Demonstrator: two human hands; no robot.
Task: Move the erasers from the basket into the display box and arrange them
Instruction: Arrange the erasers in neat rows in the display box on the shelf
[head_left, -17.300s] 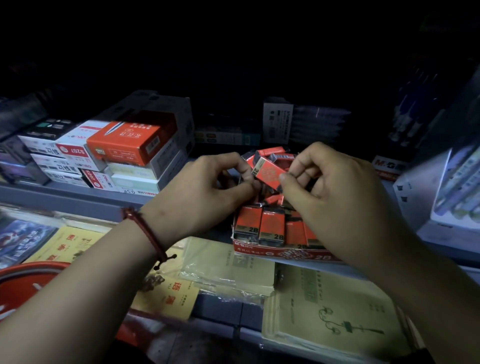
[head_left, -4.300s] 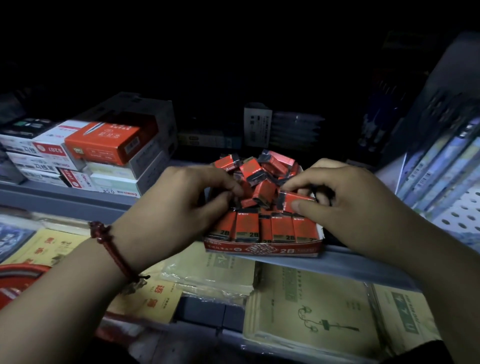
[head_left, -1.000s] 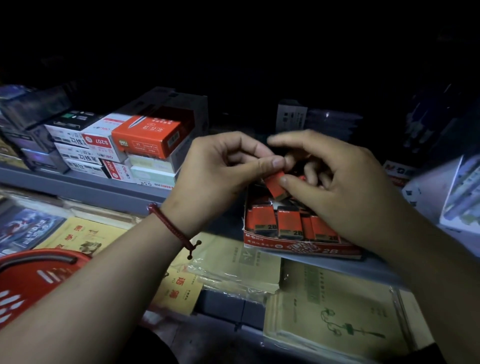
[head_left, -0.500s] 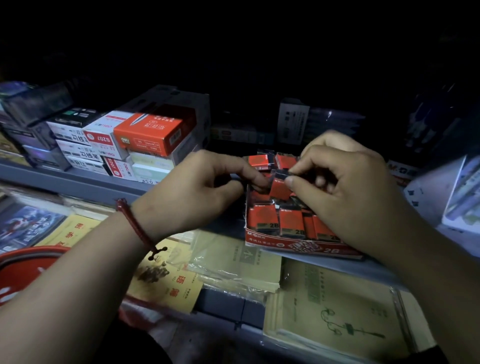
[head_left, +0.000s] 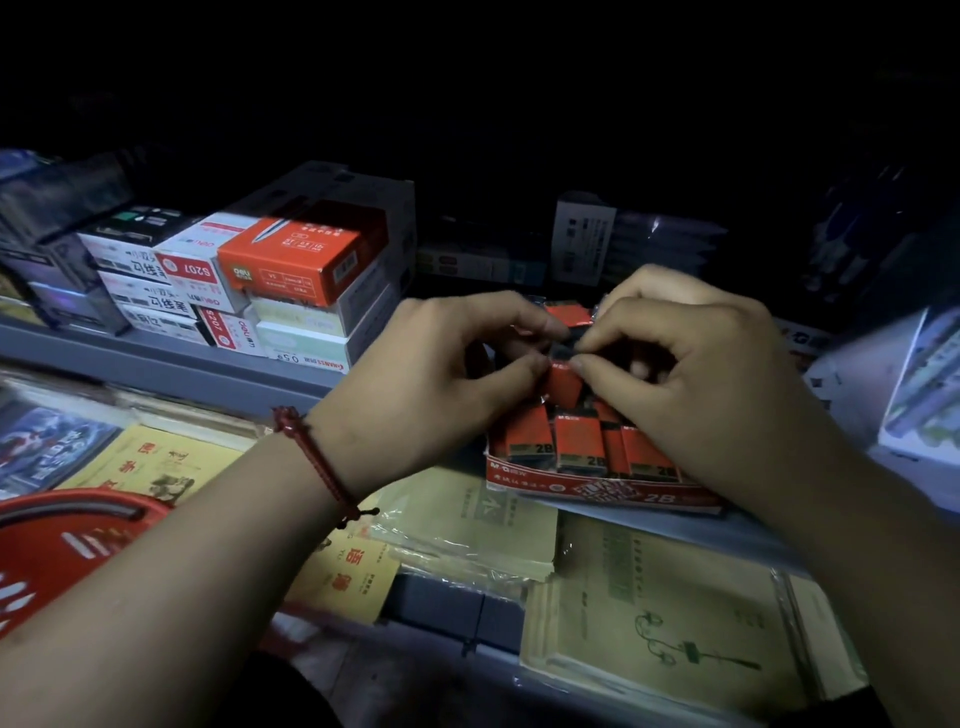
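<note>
The display box is printed cardboard. Clear glossy plastic wraps the paper notebooks. The basket looks smooth plastic; the bracelet, braided cord.

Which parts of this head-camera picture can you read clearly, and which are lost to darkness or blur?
Head view: left hand, right hand and the eraser they pinch are dim but clear; the display box print reads 2B; the upper third is near black; packs at the right edge are smeared.

Eraser lower, closer to display box.
</note>
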